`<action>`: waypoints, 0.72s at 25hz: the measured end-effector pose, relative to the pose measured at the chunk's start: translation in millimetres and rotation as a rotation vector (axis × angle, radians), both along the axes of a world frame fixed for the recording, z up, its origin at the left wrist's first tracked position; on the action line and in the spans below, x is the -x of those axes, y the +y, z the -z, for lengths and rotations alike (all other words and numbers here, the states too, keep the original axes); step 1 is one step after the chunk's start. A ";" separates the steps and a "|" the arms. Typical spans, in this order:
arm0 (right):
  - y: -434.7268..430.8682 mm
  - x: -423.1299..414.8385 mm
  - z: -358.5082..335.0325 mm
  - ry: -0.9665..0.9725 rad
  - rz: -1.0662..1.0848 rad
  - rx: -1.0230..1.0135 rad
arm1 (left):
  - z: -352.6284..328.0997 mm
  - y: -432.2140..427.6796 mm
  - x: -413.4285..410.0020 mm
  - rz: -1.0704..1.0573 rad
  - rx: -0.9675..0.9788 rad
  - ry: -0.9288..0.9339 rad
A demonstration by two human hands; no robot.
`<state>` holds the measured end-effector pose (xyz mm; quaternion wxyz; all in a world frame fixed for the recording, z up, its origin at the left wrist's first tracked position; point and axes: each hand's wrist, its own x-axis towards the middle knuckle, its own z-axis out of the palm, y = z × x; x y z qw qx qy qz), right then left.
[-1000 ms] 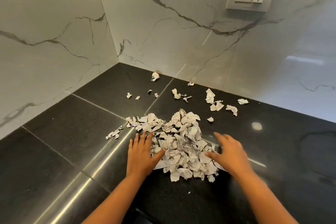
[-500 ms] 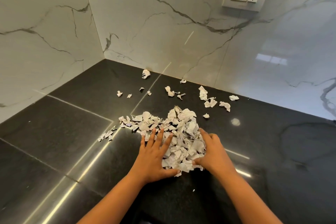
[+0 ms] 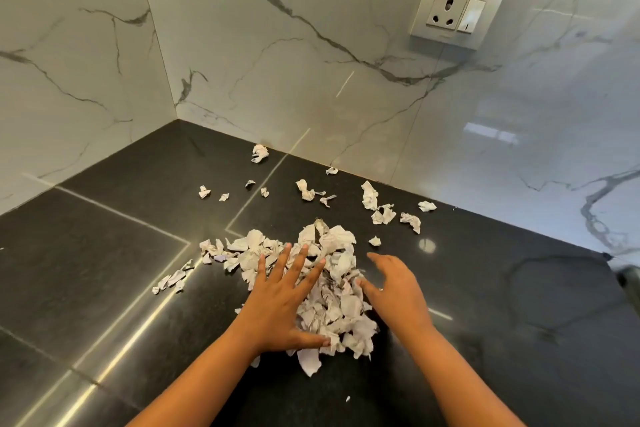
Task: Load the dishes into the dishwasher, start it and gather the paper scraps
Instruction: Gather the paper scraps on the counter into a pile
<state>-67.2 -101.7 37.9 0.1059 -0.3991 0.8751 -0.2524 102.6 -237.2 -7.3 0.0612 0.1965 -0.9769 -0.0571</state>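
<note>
Left hand and right hand touch paper scraps, print unreadable.

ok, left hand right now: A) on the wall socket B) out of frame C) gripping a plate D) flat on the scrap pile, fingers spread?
D: the left hand lies flat with its fingers spread on the left side of the paper scrap pile, which sits on the black countertop.

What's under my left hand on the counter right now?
The left hand lies flat, fingers spread, on the left edge of the scrap pile. Scraps show between its fingers; whatever is beneath the palm is covered.
</note>
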 end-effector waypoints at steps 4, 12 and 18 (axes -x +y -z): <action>-12.5 -0.3 14.8 -0.107 -0.124 -0.195 | 1.7 -8.5 9.0 0.042 0.013 -0.065; -39.8 64.0 6.0 -0.069 0.093 0.007 | 5.4 -15.5 25.8 0.088 -0.019 -0.063; -63.2 38.7 10.5 -0.146 -0.198 -0.121 | 5.4 -17.7 28.7 0.071 -0.039 -0.040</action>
